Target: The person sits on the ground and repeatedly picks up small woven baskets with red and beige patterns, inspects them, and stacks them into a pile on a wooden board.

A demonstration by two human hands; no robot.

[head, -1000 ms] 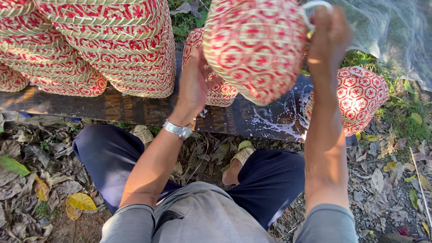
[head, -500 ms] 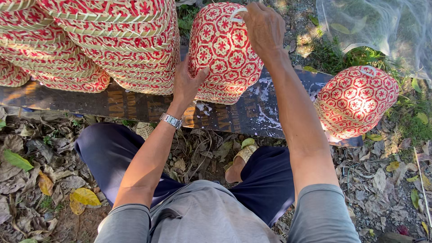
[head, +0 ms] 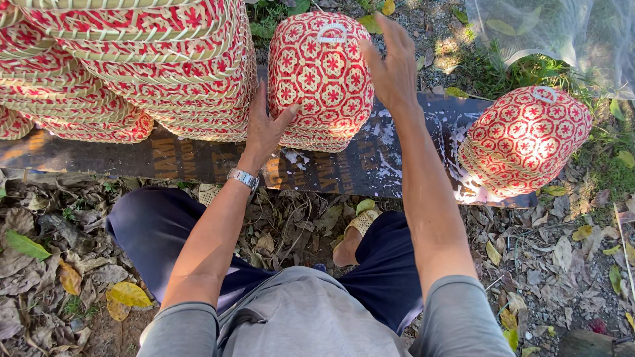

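Fingers (head: 288, 114) of the left hand (head: 264, 129) are spread and pressed flat against the lower left side of a red-and-cream woven basket (head: 317, 79), touching it without curling around anything. The right hand (head: 391, 69) is above and to the right of that basket, its fingers loose and parted, grasping nothing; whether the fingertips brush the basket's upper right edge cannot be told. The basket stands on a dark board (head: 198, 158) that lies on the ground and bears pale smears at its right end, and a small pale loop handle (head: 331, 32) sits on the basket's top. Just to its left, close to the left hand, a stack of woven baskets (head: 132, 66) in the same red pattern fills the upper left corner, resting on the same board. Well apart to the right, a second single patterned basket (head: 522, 142) stands at the board's right end, partly in bright sun. A silver wristwatch (head: 243, 178) circles the left wrist. The person crouches with dark trousers (head: 159, 231) and a grey shirt (head: 297, 317), and a foot in a woven sandal (head: 360, 225) shows between the knees. Dry leaves (head: 66, 264) and twigs cover the ground on both sides, with a yellow leaf near the left knee. Clear plastic sheeting (head: 562, 33) lies over grass in the upper right corner.
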